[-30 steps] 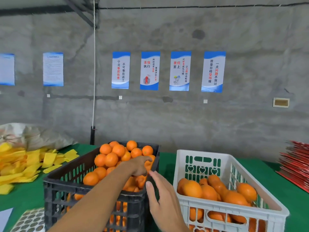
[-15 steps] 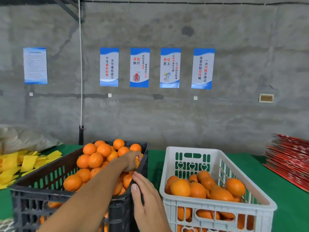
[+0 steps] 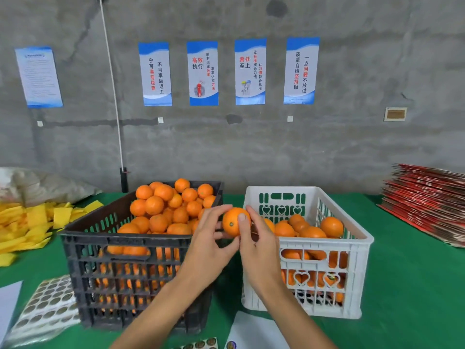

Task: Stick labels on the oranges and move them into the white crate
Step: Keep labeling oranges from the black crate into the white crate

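The right hand's thumb (image 3: 242, 219) presses flat against the front of a round orange fruit (image 3: 232, 222), while the left hand (image 3: 210, 244) curls its fingers around the fruit's left side and the right hand (image 3: 259, 250) cups it from the right; both hands grip it, raised above the gap between the two crates. Whether a sticker lies under the thumb cannot be told. To the left, a black slatted plastic crate (image 3: 120, 268) is heaped with oranges (image 3: 163, 212) above its rim. To the right, a white plastic crate with heart-shaped cutouts (image 3: 352, 275) holds a lower layer of oranges (image 3: 305, 229), below its rim. Both crates stand on a green cloth table (image 3: 412, 285). A sheet of round labels (image 3: 44, 308) lies at the lower left, its print too blurred to read. On the grey wall hang blue-and-white posters (image 3: 202, 73) with Chinese text, including "高效执行" and "责任至上".
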